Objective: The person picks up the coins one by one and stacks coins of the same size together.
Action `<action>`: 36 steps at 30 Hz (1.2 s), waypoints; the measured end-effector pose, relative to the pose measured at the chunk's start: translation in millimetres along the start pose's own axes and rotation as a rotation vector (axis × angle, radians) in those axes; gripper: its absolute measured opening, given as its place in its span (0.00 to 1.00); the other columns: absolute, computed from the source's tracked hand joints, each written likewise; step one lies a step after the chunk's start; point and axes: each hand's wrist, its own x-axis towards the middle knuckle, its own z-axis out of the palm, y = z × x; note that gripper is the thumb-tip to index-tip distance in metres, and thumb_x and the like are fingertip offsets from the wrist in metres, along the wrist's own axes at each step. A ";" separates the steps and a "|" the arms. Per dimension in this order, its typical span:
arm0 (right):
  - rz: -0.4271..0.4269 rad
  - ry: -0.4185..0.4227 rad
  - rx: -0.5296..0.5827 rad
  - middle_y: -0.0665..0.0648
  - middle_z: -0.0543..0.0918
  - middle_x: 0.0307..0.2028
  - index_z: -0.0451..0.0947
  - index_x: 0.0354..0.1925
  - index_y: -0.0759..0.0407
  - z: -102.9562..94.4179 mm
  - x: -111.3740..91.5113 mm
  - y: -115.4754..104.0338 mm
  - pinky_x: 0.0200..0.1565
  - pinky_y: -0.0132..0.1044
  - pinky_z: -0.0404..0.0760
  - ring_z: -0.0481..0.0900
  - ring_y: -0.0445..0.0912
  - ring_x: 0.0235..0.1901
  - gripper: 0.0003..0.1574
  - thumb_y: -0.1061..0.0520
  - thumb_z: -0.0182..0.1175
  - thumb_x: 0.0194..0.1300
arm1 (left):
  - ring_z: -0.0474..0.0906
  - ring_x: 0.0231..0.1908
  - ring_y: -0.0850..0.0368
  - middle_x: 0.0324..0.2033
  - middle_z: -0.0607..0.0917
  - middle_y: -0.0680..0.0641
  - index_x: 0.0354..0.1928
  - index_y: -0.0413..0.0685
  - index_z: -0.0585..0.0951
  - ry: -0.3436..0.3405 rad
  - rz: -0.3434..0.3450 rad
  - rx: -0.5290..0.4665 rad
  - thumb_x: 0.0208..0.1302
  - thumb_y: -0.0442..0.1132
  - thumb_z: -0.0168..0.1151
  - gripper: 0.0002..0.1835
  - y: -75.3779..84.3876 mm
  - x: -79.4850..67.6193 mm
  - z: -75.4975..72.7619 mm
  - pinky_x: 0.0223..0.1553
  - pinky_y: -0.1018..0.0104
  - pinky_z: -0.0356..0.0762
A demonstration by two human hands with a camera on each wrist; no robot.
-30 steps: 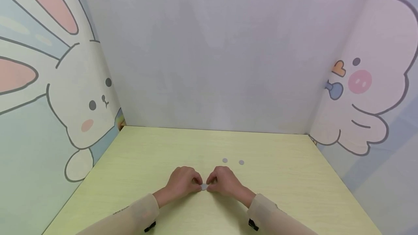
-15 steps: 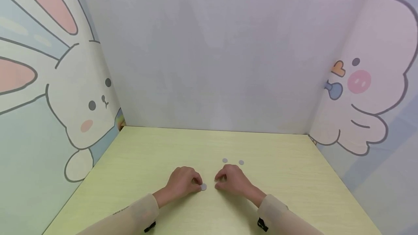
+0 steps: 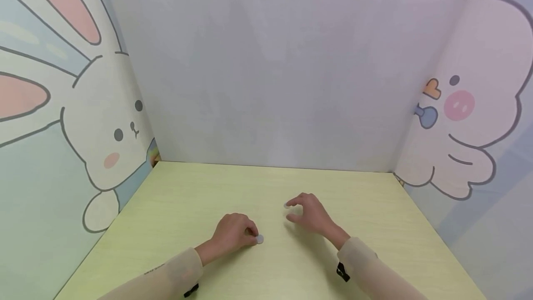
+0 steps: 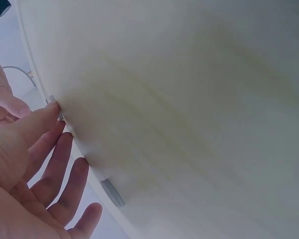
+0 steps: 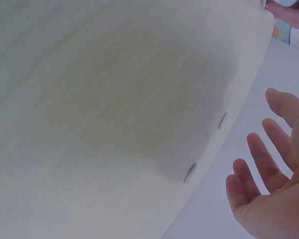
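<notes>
Left hand [image 3: 232,233] pinches a grey disc [image 3: 260,239]; right hand [image 3: 309,213], spread and empty, should grip the far disc [image 3: 286,205] edgewise.

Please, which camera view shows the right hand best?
The right wrist view: the right hand appears large there, palm side showing, thumb and four fingers visible, though the right edge cuts it. The head view shows it smaller, mostly its back, with the sleeve. The left wrist view shows only part, at the left edge.

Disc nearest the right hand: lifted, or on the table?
On the table: the right wrist view shows both nearby discs flat, clear of the right hand.
</notes>
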 end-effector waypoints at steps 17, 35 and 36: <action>0.040 -0.035 -0.064 0.58 0.87 0.47 0.90 0.51 0.58 11.0 20.7 27.8 0.56 0.56 0.76 0.81 0.57 0.50 0.20 0.56 0.79 0.60 | 0.81 0.31 0.65 0.28 0.89 0.63 0.31 0.59 0.93 -0.003 -0.002 -0.010 0.55 0.43 0.84 0.06 -0.6 -0.5 1.9 0.36 0.67 0.73; 0.074 -0.076 -0.113 0.56 0.87 0.43 0.91 0.46 0.57 18.4 29.6 34.7 0.54 0.55 0.78 0.81 0.54 0.46 0.11 0.58 0.76 0.65 | 0.81 0.31 0.66 0.28 0.89 0.64 0.31 0.59 0.93 0.005 -0.004 -0.002 0.54 0.42 0.84 0.06 -1.1 0.0 1.5 0.36 0.67 0.74; 0.074 -0.077 -0.116 0.56 0.87 0.43 0.92 0.46 0.57 18.8 30.1 35.1 0.54 0.55 0.78 0.81 0.54 0.47 0.11 0.57 0.75 0.65 | 0.80 0.31 0.66 0.28 0.89 0.64 0.30 0.59 0.93 0.005 -0.003 -0.001 0.54 0.42 0.84 0.06 -1.2 -0.1 1.6 0.36 0.67 0.74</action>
